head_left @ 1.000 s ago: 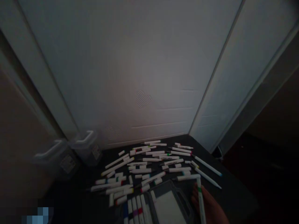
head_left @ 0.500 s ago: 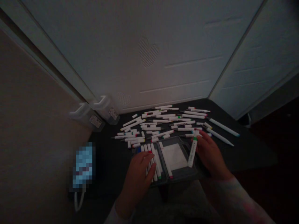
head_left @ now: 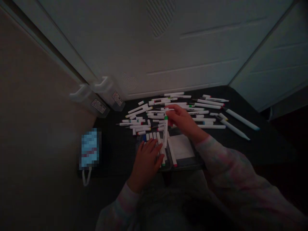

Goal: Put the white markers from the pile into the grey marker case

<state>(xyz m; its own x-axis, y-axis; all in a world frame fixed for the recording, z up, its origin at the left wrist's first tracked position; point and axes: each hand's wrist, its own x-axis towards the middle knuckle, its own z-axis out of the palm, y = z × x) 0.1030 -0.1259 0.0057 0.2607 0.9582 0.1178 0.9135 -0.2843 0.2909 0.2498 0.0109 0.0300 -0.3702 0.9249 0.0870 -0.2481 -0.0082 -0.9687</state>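
Half-hiding pens [head_left: 158,138], the left hand [head_left: 145,163] is lying spread; the right hand [head_left: 181,119] is pinching a marker [head_left: 165,131]; labels [head_left: 98,106] are looking illegible.

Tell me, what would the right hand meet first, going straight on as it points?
The right hand would probably meet loose white-barrelled markers just ahead; depth is unclear, so it might pass above them.
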